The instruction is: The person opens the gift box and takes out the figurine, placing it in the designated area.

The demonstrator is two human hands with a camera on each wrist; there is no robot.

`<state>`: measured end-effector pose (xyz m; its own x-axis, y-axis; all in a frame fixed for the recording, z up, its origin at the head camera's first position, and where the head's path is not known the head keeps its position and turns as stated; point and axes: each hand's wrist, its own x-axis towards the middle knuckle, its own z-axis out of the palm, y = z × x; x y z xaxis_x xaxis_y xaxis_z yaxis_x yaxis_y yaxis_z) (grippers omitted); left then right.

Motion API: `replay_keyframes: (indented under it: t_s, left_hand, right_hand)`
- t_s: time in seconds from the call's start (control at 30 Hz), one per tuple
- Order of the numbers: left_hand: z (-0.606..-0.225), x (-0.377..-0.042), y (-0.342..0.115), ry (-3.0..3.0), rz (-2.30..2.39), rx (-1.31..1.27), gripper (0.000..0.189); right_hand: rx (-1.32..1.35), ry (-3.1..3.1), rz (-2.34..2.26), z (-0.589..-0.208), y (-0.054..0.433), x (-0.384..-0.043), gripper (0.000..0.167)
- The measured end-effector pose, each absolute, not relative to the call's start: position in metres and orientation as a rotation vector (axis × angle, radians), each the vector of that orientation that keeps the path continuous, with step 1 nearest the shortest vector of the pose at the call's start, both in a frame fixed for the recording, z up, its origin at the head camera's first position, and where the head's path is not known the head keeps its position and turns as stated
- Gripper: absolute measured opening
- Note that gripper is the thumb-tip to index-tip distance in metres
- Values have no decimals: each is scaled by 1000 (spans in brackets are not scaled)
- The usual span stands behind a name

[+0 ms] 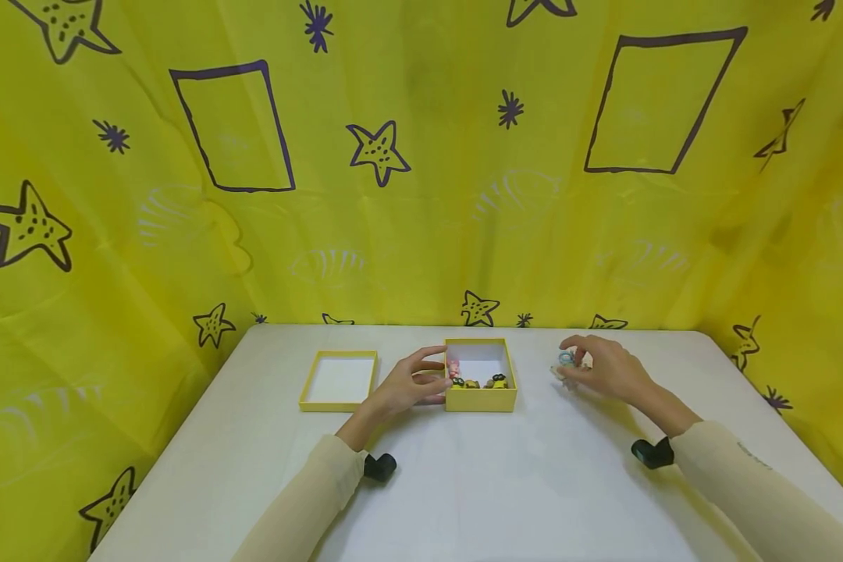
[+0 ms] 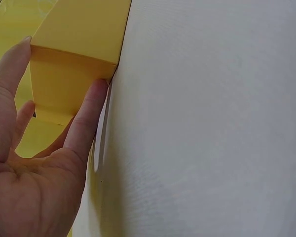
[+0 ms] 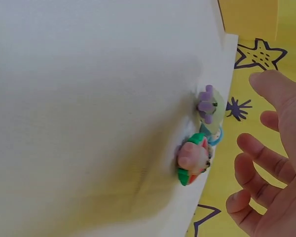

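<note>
Yellow box (image 1: pixel 481 400) on white table (image 1: pixel 421 484), left hand (image 1: pixel 409 384) wide against its side; small toys (image 3: pixel 192 160) by a loose, empty right hand (image 1: pixel 610 371); starry yellow cloth (image 1: pixel 421 234) behind and beside.

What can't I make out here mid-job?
Head view: lower parts of the figures in the yellow box, hidden by its front wall.
Head view: loose figures, partly covered by the right hand.
Head view: sleeve lettering, too small.
Left wrist view: box interior, hidden by its walls.
</note>
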<state>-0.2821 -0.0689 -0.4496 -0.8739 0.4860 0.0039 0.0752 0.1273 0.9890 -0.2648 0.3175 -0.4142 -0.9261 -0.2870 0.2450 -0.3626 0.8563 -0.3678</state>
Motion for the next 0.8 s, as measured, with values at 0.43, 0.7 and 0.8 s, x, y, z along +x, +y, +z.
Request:
replay_keyframes:
  t_s: [0.43,0.7,0.8]
  left_hand:
    - [-450,-283,-68,2072,1803,547,72]
    - [-451,-284,-69,2105,1790,560,69]
    - [-451,-283,-68,2093,1801,547,70]
  right_hand:
    - [775,-2848,693,-392,310,-272,46]
    - [817,-2873,717,-377,297,-276,48]
    - [848,-2856,674,-372,292,-277,48]
